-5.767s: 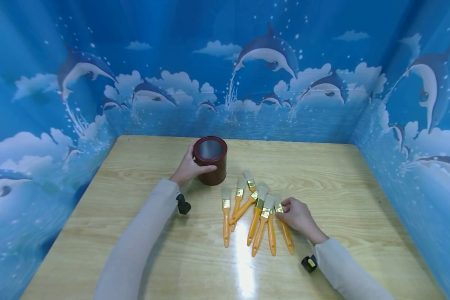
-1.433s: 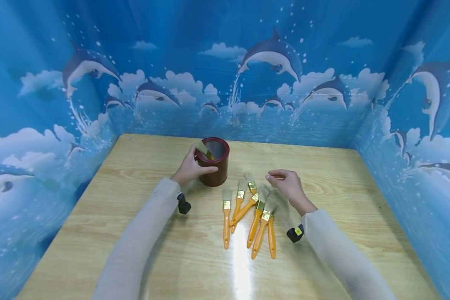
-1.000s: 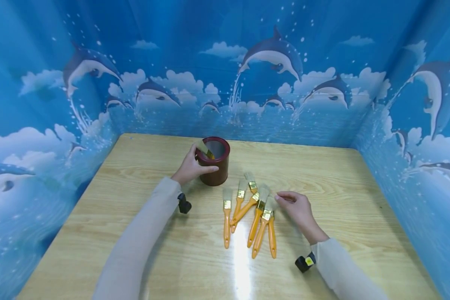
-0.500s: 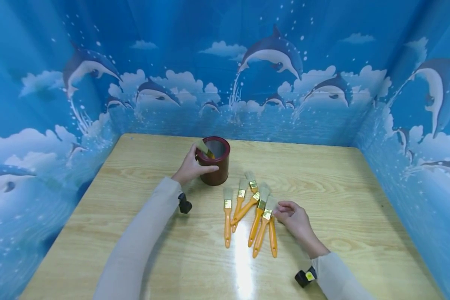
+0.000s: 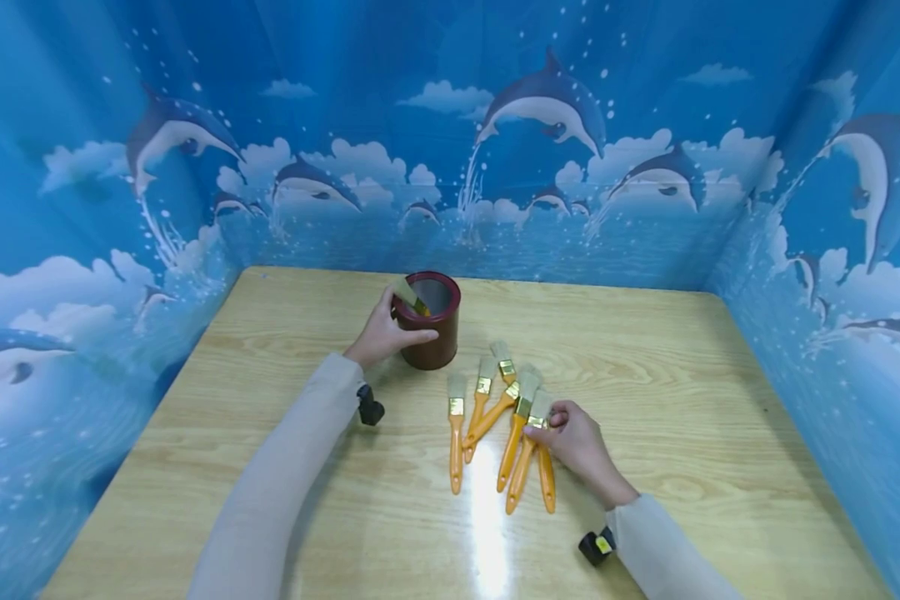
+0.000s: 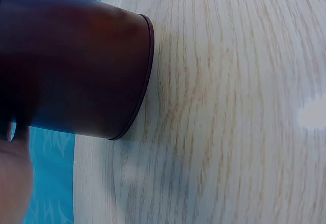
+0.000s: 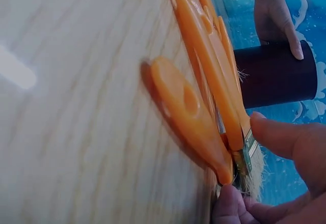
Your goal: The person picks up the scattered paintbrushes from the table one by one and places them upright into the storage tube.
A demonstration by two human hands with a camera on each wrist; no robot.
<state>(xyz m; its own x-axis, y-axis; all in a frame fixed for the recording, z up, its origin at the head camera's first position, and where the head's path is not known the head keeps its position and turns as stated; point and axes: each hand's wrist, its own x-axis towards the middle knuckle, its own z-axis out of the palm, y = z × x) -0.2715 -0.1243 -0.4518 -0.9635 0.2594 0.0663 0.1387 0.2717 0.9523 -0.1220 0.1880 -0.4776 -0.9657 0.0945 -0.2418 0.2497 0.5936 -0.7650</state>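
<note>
My left hand [image 5: 386, 333] grips the side of a dark red-brown cylindrical pot [image 5: 429, 343], thumb across its front; the pot stands upright near the table's back edge. Inside, one paintbrush [image 5: 411, 297] leans bristles-up against the left rim, its handle hidden. At the right of a loose group of orange-handled brushes, my right hand [image 5: 579, 442] pinches a paintbrush [image 5: 521, 477] by its gold metal band, thumb on one edge and fingertips on the other. Another brush [image 5: 546, 483] lies partly under it. In the right wrist view the thumb [image 7: 277, 135] meets the band of the held brush.
Several more paintbrushes lie to the left, some crossing, such as the upright-pointing brush [image 5: 456, 450] at the group's far left. The wooden table [image 5: 645, 333] is bounded by blue dolphin-print curtains [image 5: 435, 167] at the back and sides.
One brush that lay at the right end of the group is now in the pot. My right hand has come down from above the bristles onto another brush's metal band. The left hand keeps its hold.
</note>
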